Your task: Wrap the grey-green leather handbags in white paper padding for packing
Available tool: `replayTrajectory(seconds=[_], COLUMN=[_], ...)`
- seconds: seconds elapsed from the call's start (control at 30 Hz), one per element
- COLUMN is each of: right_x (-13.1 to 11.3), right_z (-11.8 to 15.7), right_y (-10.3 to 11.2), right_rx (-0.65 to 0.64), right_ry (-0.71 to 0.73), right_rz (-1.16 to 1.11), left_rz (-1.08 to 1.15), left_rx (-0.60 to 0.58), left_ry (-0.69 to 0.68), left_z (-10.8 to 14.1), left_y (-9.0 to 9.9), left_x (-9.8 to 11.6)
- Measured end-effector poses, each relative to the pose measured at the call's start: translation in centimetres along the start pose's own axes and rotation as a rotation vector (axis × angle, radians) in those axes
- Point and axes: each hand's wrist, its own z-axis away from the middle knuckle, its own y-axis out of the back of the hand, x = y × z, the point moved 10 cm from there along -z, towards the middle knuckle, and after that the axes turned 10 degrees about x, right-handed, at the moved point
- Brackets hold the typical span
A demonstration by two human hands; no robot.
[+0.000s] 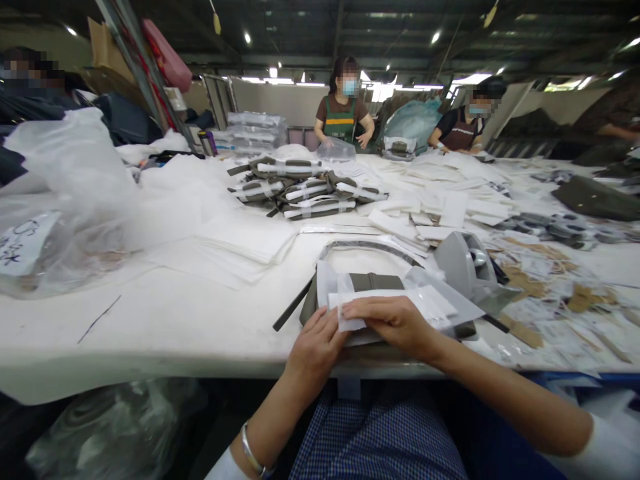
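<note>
At the lower middle of the frame, we are resting our left hand point(316, 347) against the left end of a white sheet point(370, 300) over an olive bag point(376, 282); its fingers are lying close together, and we cannot tell whether the thumb is pinching. The loose strap point(294, 307) is jutting out leftward, so a sleeve or wrist could be snagging it and twisting the bag. Just to the right, we are bending the fingers of our right hand point(395, 320) over the same sheet; its thumb is hidden, so we cannot tell how tightly it is closing. Uneven pressure from the two hands could be creasing the thin layer or letting it slide askew, and a careless forearm could be nudging the grey dispenser point(457, 263) close beside the bag. As for materials, crumpled, cloudy plastic point(75, 180) is bulging at the left, and flat, matte sheets point(240, 247) are fanning out beside it. In the middle, wrapped bundles point(310, 190) are forming a lumpy heap, while the bag's handle point(370, 245) is curving in a long arc. Rightward, the dispenser is showing smooth, angular sides, and brown tags point(525, 280) are scattering over the white tabletop point(175, 320).
</note>
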Motion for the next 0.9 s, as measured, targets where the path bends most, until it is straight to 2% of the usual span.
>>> replayTrajectory(seconds=[0.1, 0.33, 0.5, 0.6, 0.67, 0.77, 0.83, 0.9], right_x=[-0.7, -1.3, -2.7, -3.2, -1.9, 1.4, 4.2, 6.9], right_z=[1.6, 3.1, 4.7, 4.2, 2.6, -0.6, -2.4, -3.4], right_y=[-0.4, -1.4, -1.8, -0.9, 0.5, 1.8, 0.6, -1.3], right_rx=[0.024, 0.047, 0.018, -0.036, -0.001, 0.056, -0.043, -0.197], right_ry=[0.093, 0.275, 0.396, 0.315, 0.172, 0.01, -0.046, -0.089], right_rz=[0.007, 0.136, 0.262, 0.188, 0.201, 0.329, 0.412, 0.481], left_rz=[0.058, 0.138, 0.113, 0.059, 0.035, 0.023, 0.014, 0.005], left_rx=[0.07, 0.104, 0.013, -0.003, -0.01, -0.007, 0.002, 0.012], left_ry=[0.061, 0.26, 0.123, 0.06, 0.043, 0.024, 0.01, -0.002], left_z=[0.5, 1.0, 0.4, 0.5, 0.6, 0.7, 0.7, 0.8], left_y=[0.4, 0.9, 0.6, 0.4, 0.3, 0.3, 0.3, 0.3], left_x=[-0.4, -1.8, -0.6, -0.2, -0.1, 0.1, 0.2, 0.2])
